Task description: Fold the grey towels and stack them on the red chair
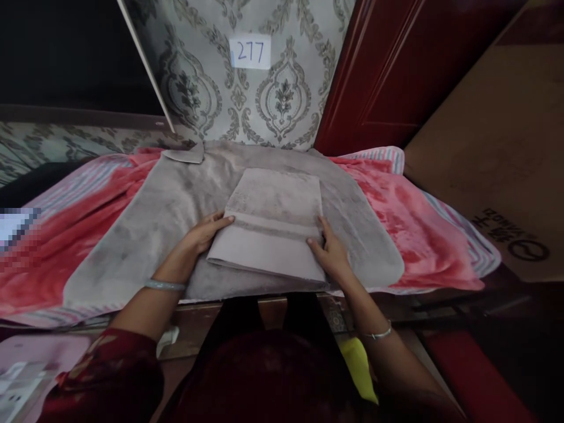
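A pale grey folded plush cloth lies in front of me, with a fold line running across its middle and a loose, layered near edge. At its left edge, my left hand grips it with the thumb on top and the other fingers out of sight underneath. My right hand is closed on the right edge, thumb over the top face. Beneath the folded cloth spreads a larger grey plush cloth, its far left corner turned over. What the folded piece is exactly I cannot tell.
A red blanket with a striped border lies under the grey cloth on both sides. A large cardboard box stands at the right, beside a red wooden panel. Patterned wall, a paper marked 277 and a dark screen are behind.
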### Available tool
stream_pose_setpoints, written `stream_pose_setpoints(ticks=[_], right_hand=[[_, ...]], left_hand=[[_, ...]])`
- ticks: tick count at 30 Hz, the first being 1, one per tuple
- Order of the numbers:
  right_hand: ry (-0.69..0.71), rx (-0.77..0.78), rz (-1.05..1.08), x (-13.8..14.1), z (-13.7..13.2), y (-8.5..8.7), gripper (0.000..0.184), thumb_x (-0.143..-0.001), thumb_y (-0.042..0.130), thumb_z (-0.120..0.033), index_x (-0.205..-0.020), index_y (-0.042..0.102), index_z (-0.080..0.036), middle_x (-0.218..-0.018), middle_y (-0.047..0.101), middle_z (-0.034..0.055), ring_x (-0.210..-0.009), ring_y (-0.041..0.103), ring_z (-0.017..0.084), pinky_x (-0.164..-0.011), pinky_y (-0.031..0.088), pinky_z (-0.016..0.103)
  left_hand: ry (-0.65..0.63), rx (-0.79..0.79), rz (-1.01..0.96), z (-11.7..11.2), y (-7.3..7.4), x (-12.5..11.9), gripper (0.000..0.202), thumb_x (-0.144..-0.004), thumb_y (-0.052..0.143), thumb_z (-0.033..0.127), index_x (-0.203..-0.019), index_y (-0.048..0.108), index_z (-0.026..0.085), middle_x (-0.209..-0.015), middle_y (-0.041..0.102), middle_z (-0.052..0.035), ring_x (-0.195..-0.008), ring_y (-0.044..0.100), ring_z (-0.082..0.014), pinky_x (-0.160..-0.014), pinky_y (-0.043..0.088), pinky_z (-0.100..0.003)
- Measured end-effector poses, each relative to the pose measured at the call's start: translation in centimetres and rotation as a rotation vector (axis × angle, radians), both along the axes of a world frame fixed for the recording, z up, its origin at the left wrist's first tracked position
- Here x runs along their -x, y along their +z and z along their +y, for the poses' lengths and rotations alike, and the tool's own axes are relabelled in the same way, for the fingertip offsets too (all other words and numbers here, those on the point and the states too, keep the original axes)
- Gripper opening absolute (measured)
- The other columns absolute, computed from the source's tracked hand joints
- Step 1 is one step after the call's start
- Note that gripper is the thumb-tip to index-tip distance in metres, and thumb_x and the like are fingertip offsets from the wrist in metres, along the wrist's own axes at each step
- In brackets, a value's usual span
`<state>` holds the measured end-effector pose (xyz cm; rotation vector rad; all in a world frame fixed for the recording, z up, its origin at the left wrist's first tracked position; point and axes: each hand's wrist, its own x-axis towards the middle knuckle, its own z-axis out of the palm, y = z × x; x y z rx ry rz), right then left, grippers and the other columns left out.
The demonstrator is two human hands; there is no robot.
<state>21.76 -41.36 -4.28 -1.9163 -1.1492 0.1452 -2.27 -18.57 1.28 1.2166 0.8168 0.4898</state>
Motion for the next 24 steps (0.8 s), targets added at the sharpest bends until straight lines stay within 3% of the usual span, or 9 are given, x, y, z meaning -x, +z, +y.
stream_pose_setpoints(ticks=[6,11,15,19,24], right_hand=[[-0.054,-0.018,0.042,-0.8,1.0,0.7,0.070,-0.087,0.045,-0.026,-0.156,0.038,-0.017,-0.147,0.057,0.0128,-0.130,0.055,0.026,-0.108,0.046,0.043],[-0.022,-0.106,0.122,-2.8,0.2,0.8,0.060,-0.087,0.049,-0.029,-0.145,0.054,-0.017,-0.114,0.071,0.0094,-0.101,0.065,0.024,-0.091,0.054,0.041],[-0.021,-0.122,0.029,-1.8,-2.0,-0.5,0.050,-0.091,0.049,-0.036,-0.136,0.063,-0.019,-0.126,0.070,0.0117,-0.115,0.063,0.026,-0.101,0.050,0.045],[0.026,-0.129,-0.117,0.8,-5.7,-2.0,0.050,-0.097,0.049,-0.047,-0.140,0.061,-0.024,-0.146,0.058,0.0123,-0.137,0.051,0.030,-0.113,0.041,0.051],[0.134,-0.081,-0.249,3.2,-8.7,-3.2,0.067,-0.095,0.055,-0.054,-0.157,0.040,-0.032,-0.171,0.016,0.0081,-0.153,0.027,0.036,-0.118,0.033,0.059]], left_hand=[[0.045,-0.025,-0.072,-1.4,-0.2,-0.1,0.048,-0.059,0.086,0.027,-0.101,0.066,0.015,-0.082,0.074,-0.0060,-0.067,0.066,-0.0182,-0.061,0.054,-0.028],[0.059,-0.052,-0.097,-3.1,-1.2,-0.1,0.061,-0.063,0.086,0.034,-0.116,0.064,0.014,-0.088,0.074,-0.0085,-0.081,0.069,-0.0240,-0.068,0.054,-0.031],[0.165,-0.121,-0.071,-5.0,-2.4,1.5,0.078,-0.066,0.086,0.041,-0.132,0.055,0.016,-0.099,0.072,-0.0083,-0.086,0.069,-0.0225,-0.072,0.054,-0.030],[0.149,-0.346,-0.109,-8.0,-3.2,4.6,0.084,-0.074,0.081,0.046,-0.145,0.044,0.023,-0.135,0.062,-0.0134,-0.111,0.065,-0.0259,-0.090,0.055,-0.036],[0.016,-0.801,0.048,-10.7,-3.7,7.3,0.063,-0.080,0.077,0.039,-0.138,0.056,0.025,-0.158,0.043,-0.0140,-0.146,0.040,-0.0315,-0.119,0.037,-0.048]])
